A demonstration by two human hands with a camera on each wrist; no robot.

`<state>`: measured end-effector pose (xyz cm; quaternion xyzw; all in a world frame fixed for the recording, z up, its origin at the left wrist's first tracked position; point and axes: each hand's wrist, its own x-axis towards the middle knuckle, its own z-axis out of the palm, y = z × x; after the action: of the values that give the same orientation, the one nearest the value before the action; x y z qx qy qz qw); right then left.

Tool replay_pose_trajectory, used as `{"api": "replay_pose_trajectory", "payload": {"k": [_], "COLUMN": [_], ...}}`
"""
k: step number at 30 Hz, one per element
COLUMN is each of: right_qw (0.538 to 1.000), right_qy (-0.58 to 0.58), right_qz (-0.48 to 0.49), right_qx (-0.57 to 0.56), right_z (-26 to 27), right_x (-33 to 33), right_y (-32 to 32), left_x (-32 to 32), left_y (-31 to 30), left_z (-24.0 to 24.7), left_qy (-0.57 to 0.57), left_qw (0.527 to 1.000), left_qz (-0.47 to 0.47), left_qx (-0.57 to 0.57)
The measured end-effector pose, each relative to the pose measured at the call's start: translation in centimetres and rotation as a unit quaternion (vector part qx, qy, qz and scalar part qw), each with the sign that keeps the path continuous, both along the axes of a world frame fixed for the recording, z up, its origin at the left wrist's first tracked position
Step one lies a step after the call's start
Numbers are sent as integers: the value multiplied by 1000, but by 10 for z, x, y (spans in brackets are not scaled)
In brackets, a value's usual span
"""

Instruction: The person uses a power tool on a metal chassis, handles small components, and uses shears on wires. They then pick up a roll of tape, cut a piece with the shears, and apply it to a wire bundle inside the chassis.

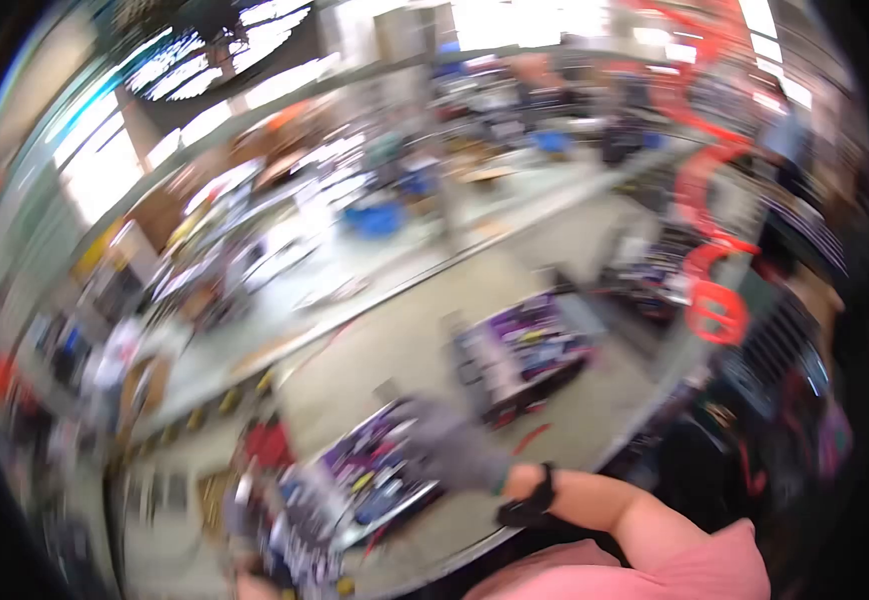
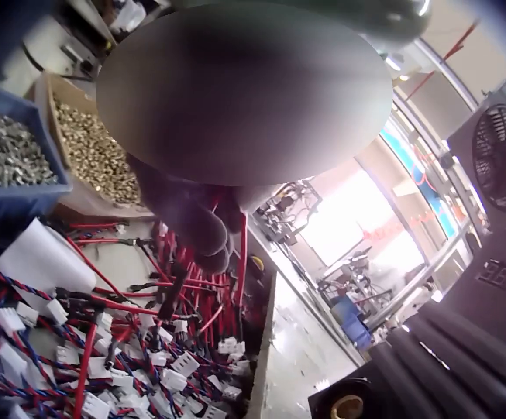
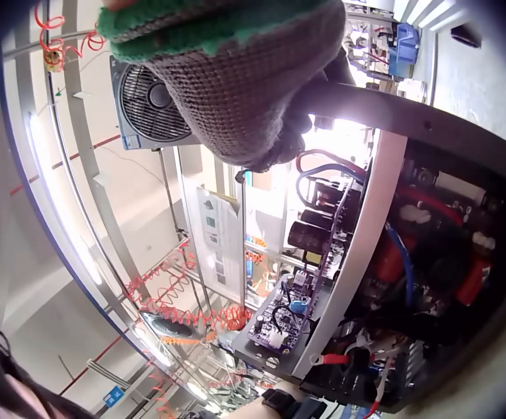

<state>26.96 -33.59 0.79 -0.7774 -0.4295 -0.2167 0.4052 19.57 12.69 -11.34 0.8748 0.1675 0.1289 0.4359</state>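
In the left wrist view my gloved left hand (image 2: 200,231) pinches red wires (image 2: 241,271) at a heap of cables with white connectors (image 2: 174,375). A dark, blurred shape covers the upper part of that view. The head view shows this hand (image 1: 245,515) low on the left, smeared by motion. My right hand (image 3: 244,96), in a grey knit glove with a green cuff, grips the edge of an open metal chassis (image 3: 371,253) with curled fingers. Inside the chassis are a purple circuit board (image 3: 279,327), black cylinders and red and blue wires. From the head, the right hand (image 1: 445,445) overlaps that unit's upper right side.
Another open unit (image 1: 525,350) sits farther along the bench. A blue bin (image 2: 13,157) of silvery parts and a carton (image 2: 96,157) of brass-coloured parts stand beside the cable heap. A fan (image 2: 502,148) stands at the right. Red coiled hose (image 1: 695,180) hangs overhead.
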Motion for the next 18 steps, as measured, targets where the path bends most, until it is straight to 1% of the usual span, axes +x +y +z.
{"api": "replay_pose_trajectory", "payload": {"k": [1,2,3,4,5,6,7,9,11,13,14,15,16,17,18], "right_qw": [1000,998,998,996,998,995,997,997,997,997,998,998,998,998,998], "right_qy": [14,39,50,53,25,66,41,46,58,67,58,50,57,59,56], "right_qz": [11,-46,10,-33,-36,-26,-21,-21,-16,-16,-14,-12,-13,-10,-10], "right_qx": [2,36,45,61,45,67,54,59,50,42,37,30,19,12,4], "right_z": [-9,1,9,-5,1,1,3,2,2,3,2,2,3,2,3], "right_x": [4,-5,-7,-5,-6,-8,-7,-7,-9,-8,-7,-7,-9,-11,-11], "right_y": [3,9,10,14,17,19,17,18,18,16,16,15,15,14,14], "left_x": [-14,-9,-14,-27,-43,-48,-46,-53,-55,-58,-59,-58,-58,-57,-57], "left_y": [-44,-28,-6,-30,-17,-18,-25,-61,-53,-47,-44,-41,-28,-13,-11], "left_z": [43,25,2,34,36,24,15,45,20,9,8,6,-18,-42,-43], "left_qy": [-40,-68,-117,-64,-3,-39,-73,-101,-88,-69,-13,65,98,127,105], "left_qw": [910,960,973,926,926,903,875,827,824,826,859,894,932,959,962], "left_qz": [-17,30,-44,26,-48,-6,22,43,65,52,75,99,111,121,168], "left_qx": [-413,-271,-193,-370,-375,-428,-479,-551,-556,-557,-507,-433,-330,-223,-188]}}
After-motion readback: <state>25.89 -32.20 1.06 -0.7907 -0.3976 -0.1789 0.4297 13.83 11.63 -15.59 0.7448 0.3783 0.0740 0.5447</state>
